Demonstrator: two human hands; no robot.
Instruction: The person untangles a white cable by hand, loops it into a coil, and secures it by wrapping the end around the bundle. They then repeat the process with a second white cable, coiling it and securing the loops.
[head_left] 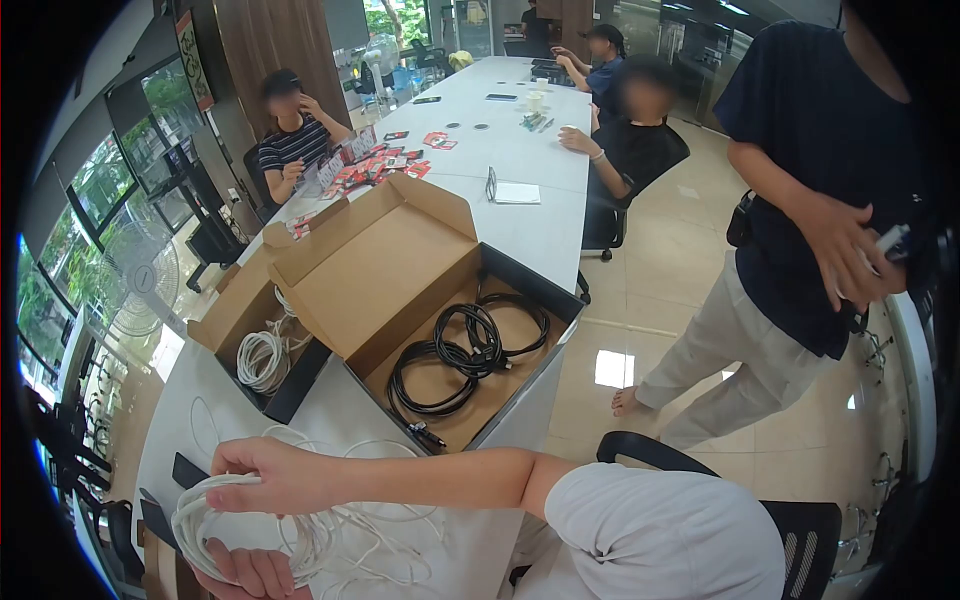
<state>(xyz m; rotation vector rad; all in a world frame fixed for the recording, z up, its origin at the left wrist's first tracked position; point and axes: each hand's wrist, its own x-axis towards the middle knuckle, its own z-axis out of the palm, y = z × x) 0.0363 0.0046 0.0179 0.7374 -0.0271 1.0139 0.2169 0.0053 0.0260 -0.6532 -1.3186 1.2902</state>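
Note:
A coil of white cable (310, 540) is held between my two hands at the lower left. From above, my right hand (262, 474) grips the loops with thumb and fingers closed. Below it, my left hand (248, 572) has its fingers curled around the coil's lower side. Loose strands of white cable (385, 555) spread over the white table (205, 385) beside the coil. Just beyond my right forearm stands an open cardboard box (400, 255) with coiled black cables (465, 345) inside. A smaller open box (225, 310) to its left holds a coiled white cable (265, 362).
Red-and-white packages (375, 168) lie in a pile farther along the table, near a seated person (300, 140). Other people sit on the right side. A standing person (810, 180) is close on my right. An office chair (800, 545) is at lower right.

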